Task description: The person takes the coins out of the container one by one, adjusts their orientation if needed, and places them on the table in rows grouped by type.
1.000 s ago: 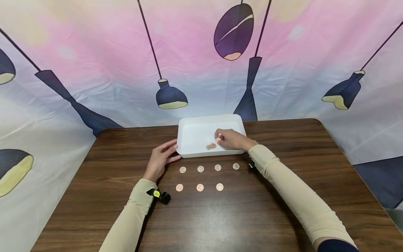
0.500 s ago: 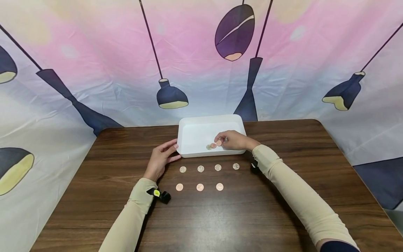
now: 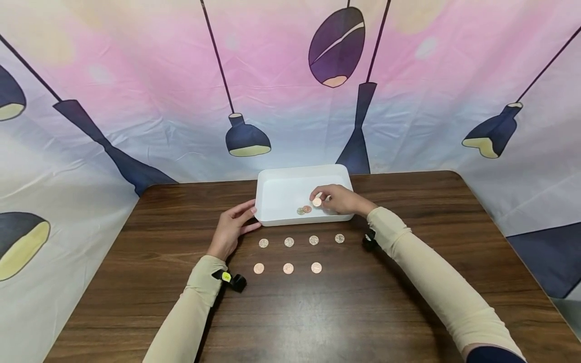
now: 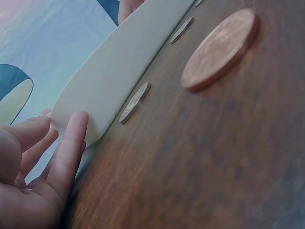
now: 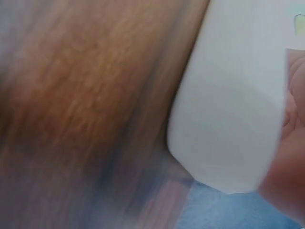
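Observation:
At the back of the wooden table sits a white rectangular tray [image 3: 281,194]. My left hand [image 3: 229,229] holds its near left corner; the left wrist view shows fingertips [image 4: 78,119] against the tray's outer wall. Over the tray's right part, my right hand [image 3: 338,198] pinches a copper-coloured coin [image 3: 316,202] by its edge, its face towards the head camera. Beneath, on the tray floor, lie a duller coin [image 3: 300,211] and a reddish coin [image 3: 307,208], partly overlapping. In the right wrist view the tray wall [image 5: 224,109] hides most of the right hand.
Before the tray, several coins lie flat in a row, with a coin [image 3: 289,242] among them. Nearer to me is a second row of three copper coins, the middle coin [image 3: 288,268] among them. A printed cloth [image 3: 181,126] hangs behind the table [image 3: 408,302].
The right hand has lifted the pinched coin slightly and turned its face towards the head camera. My left hand and the tray have stayed in place.

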Action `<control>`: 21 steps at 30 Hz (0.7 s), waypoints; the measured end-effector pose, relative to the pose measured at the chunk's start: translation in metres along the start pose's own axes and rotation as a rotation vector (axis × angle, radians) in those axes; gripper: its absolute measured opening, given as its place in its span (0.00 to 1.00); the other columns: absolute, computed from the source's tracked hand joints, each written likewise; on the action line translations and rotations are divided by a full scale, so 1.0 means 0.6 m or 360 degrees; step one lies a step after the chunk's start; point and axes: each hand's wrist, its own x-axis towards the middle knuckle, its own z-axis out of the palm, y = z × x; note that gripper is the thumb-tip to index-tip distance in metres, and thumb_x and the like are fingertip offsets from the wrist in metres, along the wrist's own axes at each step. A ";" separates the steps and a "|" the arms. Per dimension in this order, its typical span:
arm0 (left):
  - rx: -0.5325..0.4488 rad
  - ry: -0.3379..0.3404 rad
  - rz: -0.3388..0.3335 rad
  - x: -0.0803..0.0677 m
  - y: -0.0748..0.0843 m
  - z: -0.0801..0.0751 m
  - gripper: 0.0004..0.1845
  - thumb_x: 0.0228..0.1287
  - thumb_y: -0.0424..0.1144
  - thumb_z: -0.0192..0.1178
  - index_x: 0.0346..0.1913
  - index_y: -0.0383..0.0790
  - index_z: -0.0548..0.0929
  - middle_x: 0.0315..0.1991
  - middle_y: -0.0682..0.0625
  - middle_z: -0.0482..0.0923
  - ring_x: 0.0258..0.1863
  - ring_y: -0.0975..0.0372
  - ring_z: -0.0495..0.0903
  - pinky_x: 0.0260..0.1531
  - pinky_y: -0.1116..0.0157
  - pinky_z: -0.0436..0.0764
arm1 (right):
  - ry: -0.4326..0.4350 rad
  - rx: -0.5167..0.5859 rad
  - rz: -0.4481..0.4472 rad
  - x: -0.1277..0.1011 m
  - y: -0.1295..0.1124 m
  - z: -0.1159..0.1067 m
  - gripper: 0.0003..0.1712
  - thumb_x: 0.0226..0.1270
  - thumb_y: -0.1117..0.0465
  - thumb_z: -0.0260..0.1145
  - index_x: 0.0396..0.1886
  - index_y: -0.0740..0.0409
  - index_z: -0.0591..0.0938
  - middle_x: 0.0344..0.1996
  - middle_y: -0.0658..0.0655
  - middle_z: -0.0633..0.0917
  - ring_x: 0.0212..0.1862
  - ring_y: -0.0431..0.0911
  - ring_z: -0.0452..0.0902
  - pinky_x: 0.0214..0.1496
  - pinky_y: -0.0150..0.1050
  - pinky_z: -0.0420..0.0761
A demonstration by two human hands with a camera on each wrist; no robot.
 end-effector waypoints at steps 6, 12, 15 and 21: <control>-0.0015 -0.0010 0.0019 -0.002 0.000 -0.002 0.25 0.79 0.34 0.62 0.74 0.33 0.75 0.73 0.36 0.71 0.60 0.54 0.83 0.52 0.61 0.89 | 0.0038 0.0009 -0.0104 -0.038 -0.015 -0.009 0.20 0.77 0.76 0.58 0.60 0.59 0.84 0.48 0.63 0.85 0.23 0.43 0.68 0.27 0.34 0.71; 0.0000 -0.0026 0.0033 -0.004 -0.002 -0.002 0.25 0.79 0.34 0.61 0.74 0.32 0.75 0.72 0.34 0.71 0.58 0.54 0.84 0.53 0.61 0.89 | 0.0108 -0.0080 -0.0154 -0.075 -0.030 -0.020 0.18 0.77 0.72 0.63 0.60 0.56 0.85 0.47 0.60 0.86 0.31 0.47 0.74 0.33 0.38 0.75; 0.0002 -0.0028 0.0027 -0.005 -0.003 -0.001 0.25 0.79 0.34 0.61 0.74 0.32 0.75 0.72 0.34 0.71 0.58 0.54 0.84 0.53 0.61 0.89 | 0.0129 -0.0079 -0.0162 -0.090 -0.036 -0.025 0.18 0.76 0.72 0.64 0.60 0.56 0.85 0.45 0.59 0.87 0.36 0.48 0.77 0.34 0.39 0.75; -0.0012 -0.0022 0.0036 0.001 0.000 -0.002 0.26 0.79 0.33 0.62 0.74 0.32 0.74 0.73 0.35 0.70 0.59 0.54 0.83 0.52 0.60 0.90 | 0.0020 0.0078 -0.0152 -0.118 -0.041 -0.026 0.19 0.75 0.75 0.59 0.60 0.60 0.85 0.41 0.58 0.86 0.31 0.45 0.73 0.30 0.34 0.73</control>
